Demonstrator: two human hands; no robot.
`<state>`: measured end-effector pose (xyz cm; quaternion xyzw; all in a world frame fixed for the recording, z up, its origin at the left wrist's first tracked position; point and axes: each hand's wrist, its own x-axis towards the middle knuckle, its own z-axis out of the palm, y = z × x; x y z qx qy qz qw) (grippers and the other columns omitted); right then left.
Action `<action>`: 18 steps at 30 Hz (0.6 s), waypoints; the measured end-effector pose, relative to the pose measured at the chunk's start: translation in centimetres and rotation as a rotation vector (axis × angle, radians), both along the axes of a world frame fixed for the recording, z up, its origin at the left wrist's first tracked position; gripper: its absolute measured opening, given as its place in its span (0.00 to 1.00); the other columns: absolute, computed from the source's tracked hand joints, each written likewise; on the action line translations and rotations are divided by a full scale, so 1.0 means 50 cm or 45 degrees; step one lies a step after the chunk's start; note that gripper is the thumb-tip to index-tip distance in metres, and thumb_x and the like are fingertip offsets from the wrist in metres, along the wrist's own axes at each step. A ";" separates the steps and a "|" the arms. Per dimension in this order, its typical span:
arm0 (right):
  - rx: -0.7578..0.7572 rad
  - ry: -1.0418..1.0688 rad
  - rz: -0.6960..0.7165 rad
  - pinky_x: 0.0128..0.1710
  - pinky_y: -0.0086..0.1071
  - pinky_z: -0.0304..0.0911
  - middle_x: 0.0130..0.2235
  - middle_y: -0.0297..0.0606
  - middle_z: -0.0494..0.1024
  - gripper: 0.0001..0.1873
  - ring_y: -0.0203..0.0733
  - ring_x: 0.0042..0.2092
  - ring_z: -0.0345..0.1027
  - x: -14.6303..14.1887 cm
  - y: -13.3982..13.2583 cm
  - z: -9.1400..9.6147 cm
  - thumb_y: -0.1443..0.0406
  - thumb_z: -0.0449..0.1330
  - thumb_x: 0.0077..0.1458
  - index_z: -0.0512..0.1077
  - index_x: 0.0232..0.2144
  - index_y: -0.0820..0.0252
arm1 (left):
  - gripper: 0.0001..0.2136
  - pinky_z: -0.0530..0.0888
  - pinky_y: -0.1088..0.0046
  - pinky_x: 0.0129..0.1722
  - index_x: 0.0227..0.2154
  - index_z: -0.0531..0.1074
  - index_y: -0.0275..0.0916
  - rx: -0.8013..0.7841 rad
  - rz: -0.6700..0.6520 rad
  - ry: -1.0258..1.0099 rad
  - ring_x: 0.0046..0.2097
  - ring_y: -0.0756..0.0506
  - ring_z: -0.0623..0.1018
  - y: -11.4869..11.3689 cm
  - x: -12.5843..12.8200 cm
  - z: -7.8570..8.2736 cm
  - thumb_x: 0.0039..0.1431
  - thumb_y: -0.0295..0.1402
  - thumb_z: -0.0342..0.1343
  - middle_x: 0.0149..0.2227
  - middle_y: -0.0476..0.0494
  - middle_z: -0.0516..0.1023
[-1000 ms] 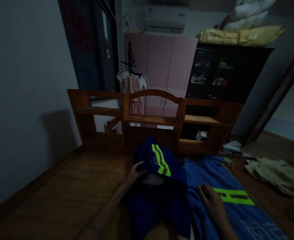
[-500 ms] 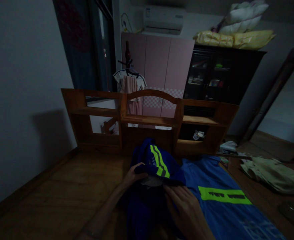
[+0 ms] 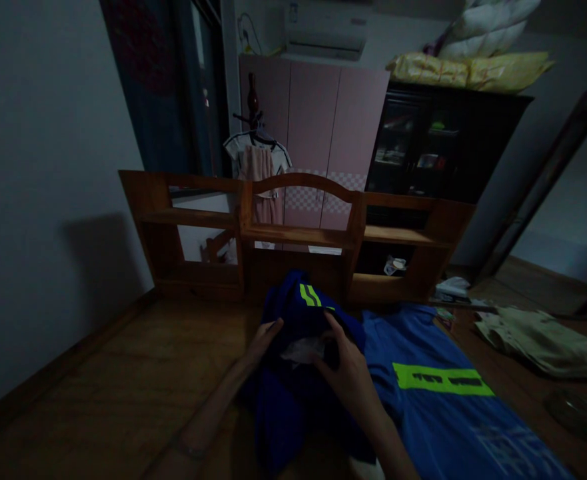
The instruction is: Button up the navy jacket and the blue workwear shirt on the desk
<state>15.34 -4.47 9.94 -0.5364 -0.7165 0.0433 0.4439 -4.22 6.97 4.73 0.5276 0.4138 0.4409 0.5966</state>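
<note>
A dark blue work garment (image 3: 293, 407) with a yellow-green reflective stripe lies bunched on the wooden surface in front of me. My left hand (image 3: 262, 341) grips its left edge, thumb on top. At the opposite side my right hand (image 3: 352, 370) holds the raised edge, with the thumb well apart from the index finger. Between both hands the garment gapes, and a whitish piece (image 3: 302, 349) shows inside; its kind is unclear in the dim light. Beside my right hand, a lighter blue shirt (image 3: 446, 417) with a yellow-green band lies spread out.
A wooden headboard with shelves (image 3: 300, 233) stands just beyond the garment. Pale folded cloth (image 3: 538, 340) lies at the right. A wall (image 3: 53, 267) bounds the left side. Farther back are a pink wardrobe (image 3: 313, 120), a dark cabinet (image 3: 433, 147) and a coat stand with clothes.
My right hand has moved up and left, lifting the garment's edge, so the opening is wider and less of the stripe shows. The left hand still grips the left edge.
</note>
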 end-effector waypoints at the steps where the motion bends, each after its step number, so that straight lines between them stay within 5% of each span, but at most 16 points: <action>1: -0.020 0.024 0.016 0.43 0.39 0.67 0.40 0.35 0.74 0.42 0.43 0.41 0.70 -0.001 0.003 -0.001 0.64 0.61 0.50 0.46 0.63 0.50 | 0.27 0.65 0.75 0.24 0.27 0.72 0.32 -0.043 0.029 0.001 0.24 0.49 0.71 0.003 0.002 -0.004 0.43 0.57 0.56 0.23 0.45 0.74; 5: -0.083 0.149 0.074 0.41 0.36 0.67 0.35 0.32 0.72 0.46 0.40 0.36 0.70 -0.002 0.005 -0.009 0.64 0.62 0.50 0.41 0.64 0.52 | 0.23 0.66 0.75 0.25 0.25 0.73 0.32 -0.113 0.164 -0.028 0.25 0.49 0.72 0.004 0.012 -0.007 0.41 0.53 0.60 0.24 0.46 0.74; 10: -0.039 0.282 0.009 0.48 0.40 0.63 0.46 0.39 0.70 0.39 0.44 0.46 0.67 -0.004 -0.005 -0.033 0.63 0.62 0.50 0.48 0.60 0.54 | 0.23 0.67 0.75 0.27 0.21 0.73 0.33 -0.171 0.321 0.015 0.26 0.48 0.73 -0.002 0.008 0.006 0.41 0.53 0.60 0.21 0.47 0.74; 18: -0.033 0.300 -0.062 0.47 0.41 0.63 0.43 0.41 0.70 0.18 0.46 0.46 0.66 0.008 -0.013 -0.082 0.62 0.61 0.53 0.62 0.45 0.57 | 0.23 0.71 0.72 0.37 0.31 0.77 0.32 -0.172 0.091 -0.125 0.35 0.45 0.77 0.001 0.005 0.007 0.49 0.51 0.56 0.33 0.42 0.80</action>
